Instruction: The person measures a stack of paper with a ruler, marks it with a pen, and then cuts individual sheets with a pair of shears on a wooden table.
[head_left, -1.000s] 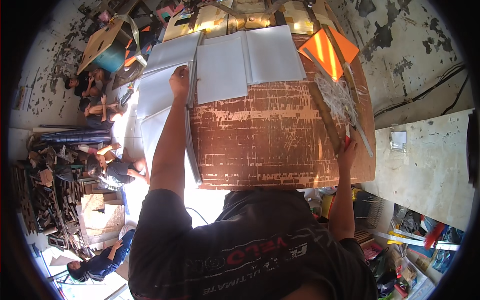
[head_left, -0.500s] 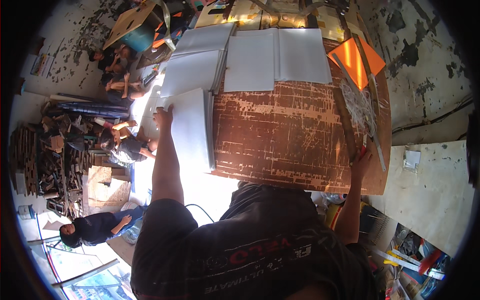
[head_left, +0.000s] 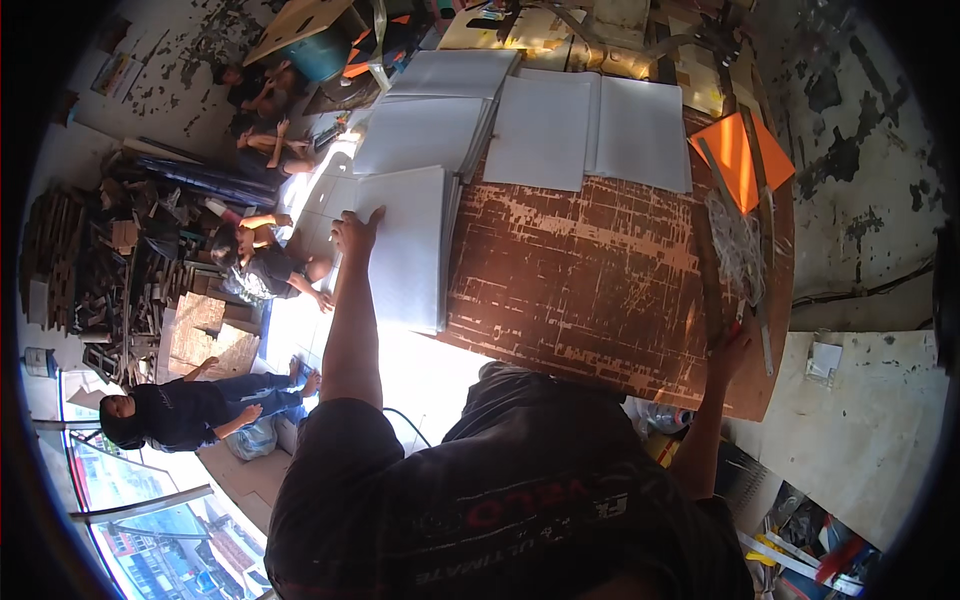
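The left hand (head_left: 355,233), thumb and fingers apart, has shifted to the outer edge of the nearest white stack (head_left: 410,250) on the counter (head_left: 580,285), now the one being handled. Whether the right hand (head_left: 728,354) grips the red object (head_left: 736,327), I cannot tell.

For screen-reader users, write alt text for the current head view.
A person's left hand is at the left edge of the nearest stack of white sheets at a scuffed brown table, the right hand at a red object. More white stacks and an orange sheet lie beyond.
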